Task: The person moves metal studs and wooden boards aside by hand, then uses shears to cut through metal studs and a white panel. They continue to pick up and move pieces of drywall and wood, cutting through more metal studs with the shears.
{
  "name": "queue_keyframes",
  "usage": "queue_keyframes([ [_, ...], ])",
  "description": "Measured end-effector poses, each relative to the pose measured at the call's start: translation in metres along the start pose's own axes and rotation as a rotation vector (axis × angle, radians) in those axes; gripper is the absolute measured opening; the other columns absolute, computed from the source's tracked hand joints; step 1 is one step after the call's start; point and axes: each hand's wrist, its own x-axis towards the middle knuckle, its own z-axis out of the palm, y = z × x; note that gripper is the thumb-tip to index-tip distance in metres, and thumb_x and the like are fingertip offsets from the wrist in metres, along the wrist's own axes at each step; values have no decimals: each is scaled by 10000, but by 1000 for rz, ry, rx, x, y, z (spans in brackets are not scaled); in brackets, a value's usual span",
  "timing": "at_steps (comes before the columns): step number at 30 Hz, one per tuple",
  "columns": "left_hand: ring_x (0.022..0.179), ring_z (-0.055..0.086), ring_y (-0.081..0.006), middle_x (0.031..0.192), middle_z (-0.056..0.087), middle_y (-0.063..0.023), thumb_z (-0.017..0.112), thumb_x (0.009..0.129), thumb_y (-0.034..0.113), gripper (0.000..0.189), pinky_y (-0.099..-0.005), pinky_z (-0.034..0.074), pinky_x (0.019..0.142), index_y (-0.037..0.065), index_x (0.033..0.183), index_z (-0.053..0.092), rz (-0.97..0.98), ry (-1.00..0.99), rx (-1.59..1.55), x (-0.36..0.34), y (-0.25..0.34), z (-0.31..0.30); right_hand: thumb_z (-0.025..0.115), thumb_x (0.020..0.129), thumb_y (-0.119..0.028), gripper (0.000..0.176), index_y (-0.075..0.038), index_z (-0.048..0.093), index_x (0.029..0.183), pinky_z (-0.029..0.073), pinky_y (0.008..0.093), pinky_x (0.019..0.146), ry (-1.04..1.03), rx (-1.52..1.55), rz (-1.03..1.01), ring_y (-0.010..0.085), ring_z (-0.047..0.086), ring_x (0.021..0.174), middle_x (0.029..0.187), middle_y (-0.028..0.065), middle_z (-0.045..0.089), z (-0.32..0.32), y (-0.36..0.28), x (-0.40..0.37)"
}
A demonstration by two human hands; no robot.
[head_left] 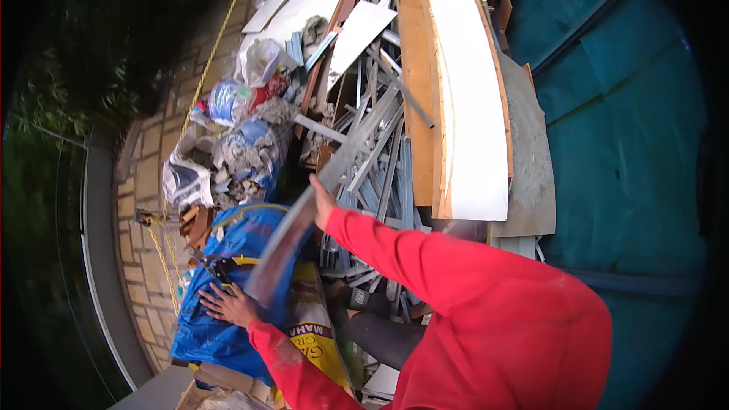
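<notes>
My right hand (324, 203) is closed on a long metal stud (287, 237), blurred by motion, that slants from the scrap pile down to the lower left. Its thumb shows along the stud's edge; the other fingers are mostly hidden. My left hand (228, 306) lies with fingers spread on a bulging blue tarp sack (194, 342). Just above its fingers, a cutting tool with black and yellow handles (218, 264) rests on the sack. A yellow and white printed bag (315, 345) stands beside my left forearm.
Metal strips (386, 163) lie heaped ahead, beside long wooden and white boards (471, 106). Rubble bags (243, 148) line the left, next to a yellow rope (216, 49) and brick paving (137, 247). A teal tarp (615, 152) covers the right side.
</notes>
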Motion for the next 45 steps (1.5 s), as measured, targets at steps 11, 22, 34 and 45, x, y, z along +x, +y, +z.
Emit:
queue_keyframes([
  [11, 1404, 198, -299, 1534, 218, -76, 516, 878, 504, 593, -479, 120, 1128, 224, 1393, 426, -39, -11, -58, 5, 2, 8, 384, 858, -702, 645, -89, 497, 1024, 535, 434, 614, -424, -370, 15, 292, 632, 683, 781, 143, 575, 221, -40, 129],
  [22, 1412, 186, -282, 1536, 218, -74, 463, 898, 532, 605, -469, 96, 1127, 228, 1416, 393, -9, 6, -12, 4, -4, 25, 376, 908, -622, 663, 14, 508, 1043, 484, 350, 480, -379, -1142, 87, 261, 652, 587, 731, 163, 636, 78, 5, 117],
  [34, 1416, 173, -255, 1539, 211, -64, 396, 921, 565, 594, -461, 88, 1125, 236, 1416, 392, 63, 58, -7, 1, -8, 34, 404, 939, -540, 611, 25, 635, 957, 513, 346, 662, -648, -1589, 46, 223, 653, 645, 765, 125, 657, -138, -39, 31],
  [45, 1412, 183, -264, 1534, 228, -65, 394, 925, 557, 585, -456, 106, 1115, 238, 1416, 393, 83, 70, -29, 1, -9, 38, 562, 907, -333, 474, -10, 513, 1251, 458, 392, 906, -716, -1667, 10, 348, 602, 1031, 1089, 214, 630, -210, -43, 22],
])
